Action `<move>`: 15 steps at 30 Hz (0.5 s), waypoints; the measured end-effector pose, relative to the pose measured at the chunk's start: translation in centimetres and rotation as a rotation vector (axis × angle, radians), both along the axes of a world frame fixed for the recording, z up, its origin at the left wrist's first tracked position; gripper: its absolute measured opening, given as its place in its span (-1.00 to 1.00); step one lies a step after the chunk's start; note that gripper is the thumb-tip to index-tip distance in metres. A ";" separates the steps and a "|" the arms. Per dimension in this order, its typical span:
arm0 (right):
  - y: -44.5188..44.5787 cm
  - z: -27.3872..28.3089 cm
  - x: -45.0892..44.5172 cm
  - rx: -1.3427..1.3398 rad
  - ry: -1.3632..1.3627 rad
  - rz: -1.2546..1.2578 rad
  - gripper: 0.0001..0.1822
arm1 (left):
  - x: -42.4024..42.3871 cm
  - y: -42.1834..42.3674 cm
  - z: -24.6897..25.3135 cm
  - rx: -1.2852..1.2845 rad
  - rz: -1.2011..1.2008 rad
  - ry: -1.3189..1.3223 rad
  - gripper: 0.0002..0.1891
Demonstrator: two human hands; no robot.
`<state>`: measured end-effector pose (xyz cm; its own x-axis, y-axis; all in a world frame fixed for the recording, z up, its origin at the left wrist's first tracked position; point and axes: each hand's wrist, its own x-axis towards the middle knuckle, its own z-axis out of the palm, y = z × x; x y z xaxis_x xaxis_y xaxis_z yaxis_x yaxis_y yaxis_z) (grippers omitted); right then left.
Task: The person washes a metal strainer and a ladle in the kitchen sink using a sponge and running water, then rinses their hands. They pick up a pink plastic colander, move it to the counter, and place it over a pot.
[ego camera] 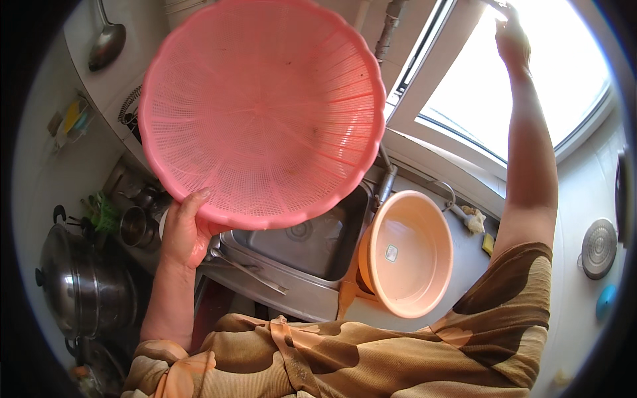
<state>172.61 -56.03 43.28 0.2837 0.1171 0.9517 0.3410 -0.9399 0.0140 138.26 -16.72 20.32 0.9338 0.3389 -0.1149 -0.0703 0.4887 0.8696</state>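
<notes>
A large pink plastic colander (259, 114) with a scalloped rim is in my left hand (186, 231), its thumb over the lower rim. Behind and below it lies the steel sink basin (318, 244), partly hidden. My right arm reaches up to the bright window at the upper right; my right hand (512, 42) is at something metallic near the window's top edge, and glare hides whether its fingers grip it. An orange plastic basin (410, 253) leans tilted at the right of the sink.
A steel stockpot (84, 283) stands at the left, near steel cups (134, 226) and a green plastic basket (103, 211). A ladle (108, 46) hangs at upper left. A metal utensil (249, 271) lies on the sink's front edge. A yellow sponge (488, 244) lies near my right arm.
</notes>
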 end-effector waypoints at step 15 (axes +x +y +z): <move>0.7 -2.4 12.7 -0.126 0.194 -0.109 -0.26 | 2.6 0.2 0.2 0.021 0.043 0.027 -0.49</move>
<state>185.34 -55.35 40.88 0.4772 0.1901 0.8580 0.2455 -0.9663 0.0776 140.90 -16.48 20.57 0.9148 0.3816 -0.1326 -0.0673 0.4675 0.8814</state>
